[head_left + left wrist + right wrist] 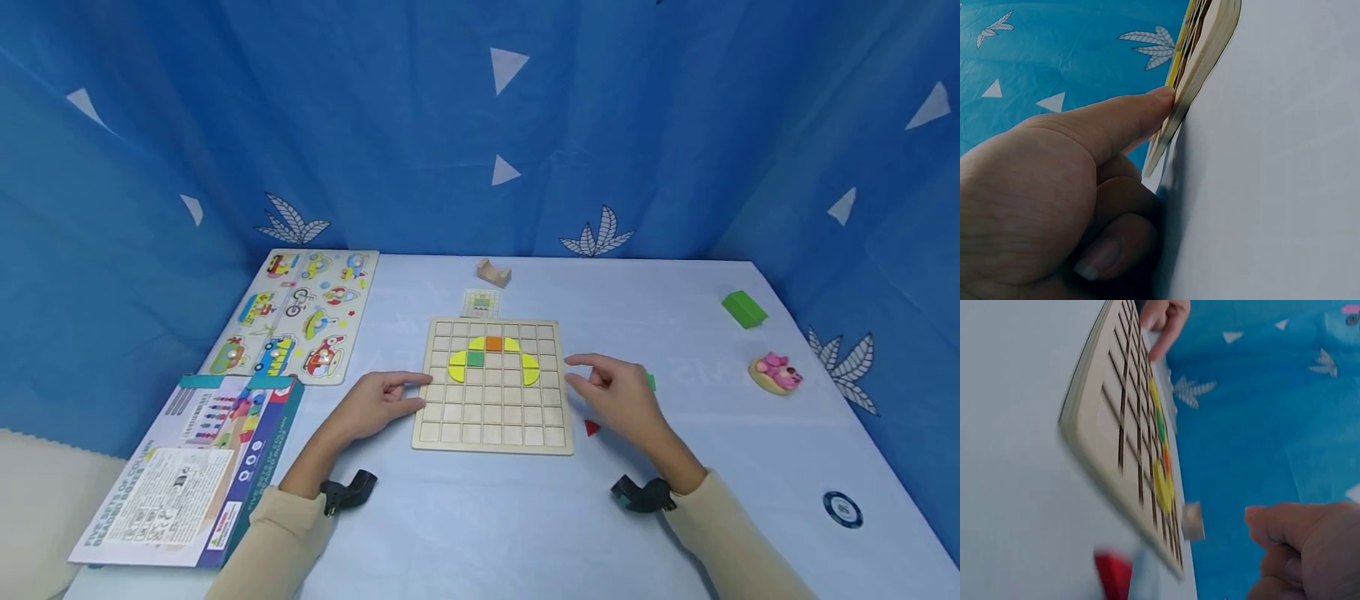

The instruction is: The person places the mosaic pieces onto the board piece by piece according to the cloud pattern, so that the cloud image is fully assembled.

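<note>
A square wooden grid board (492, 435) lies on the table with yellow quarter-circle pieces (529, 364), an orange square (493, 343) and a green square (476, 358) in its cells. My left hand (375, 404) touches the board's left edge with extended thumb and index finger; the left wrist view shows a fingertip against the board's side (1194, 81). Just off the right edge is my right hand (618, 396), thumb and index finger apart, holding nothing. A red triangular piece (592, 427) lies beside it. Behind this hand a green piece (651, 382) is partly hidden.
A pattern card (482, 303) and a small wooden holder (494, 273) are behind the board. On the left lie a vehicle picture puzzle (292, 317) and a boxed set (187, 475). Rightward are a green block (745, 309), a pink figurine (776, 372) and a round black-rimmed disc (843, 509).
</note>
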{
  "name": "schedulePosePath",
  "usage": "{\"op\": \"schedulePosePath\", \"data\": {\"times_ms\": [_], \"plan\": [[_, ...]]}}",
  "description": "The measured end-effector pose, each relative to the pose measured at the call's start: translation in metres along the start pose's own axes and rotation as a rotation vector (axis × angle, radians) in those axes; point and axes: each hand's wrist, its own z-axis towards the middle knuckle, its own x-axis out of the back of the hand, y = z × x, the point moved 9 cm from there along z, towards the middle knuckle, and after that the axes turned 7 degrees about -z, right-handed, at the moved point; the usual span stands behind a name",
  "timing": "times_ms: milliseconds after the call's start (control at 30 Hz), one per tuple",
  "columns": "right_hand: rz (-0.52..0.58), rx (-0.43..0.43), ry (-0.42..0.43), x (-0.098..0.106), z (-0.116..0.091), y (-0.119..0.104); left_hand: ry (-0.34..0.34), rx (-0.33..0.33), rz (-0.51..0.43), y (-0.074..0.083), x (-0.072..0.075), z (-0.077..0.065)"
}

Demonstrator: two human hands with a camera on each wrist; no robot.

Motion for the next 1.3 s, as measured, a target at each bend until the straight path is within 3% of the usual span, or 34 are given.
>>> {"op": "schedulePosePath", "data": {"times_ms": [233, 433, 833, 1300], "plan": [[-0.106, -0.04, 0.083, 0.047, -0.019, 0.056, 0.003, -0.006, 0.003, 0.002, -0.001, 0.001], [-0.165, -0.083, 0.088, 0.067, -0.027, 0.095, 0.002, -0.001, -0.006, 0.003, -0.001, 0.0], [-0.174, -0.09, 0.063, 0.066, -0.034, 0.109, 0.001, -0.004, 0.002, 0.003, -0.002, 0.002], [-0.198, -0.099, 0.048, 0.057, -0.032, 0.109, 0.011, -0.001, 0.018, 0.001, 0.0, 0.0]]}}
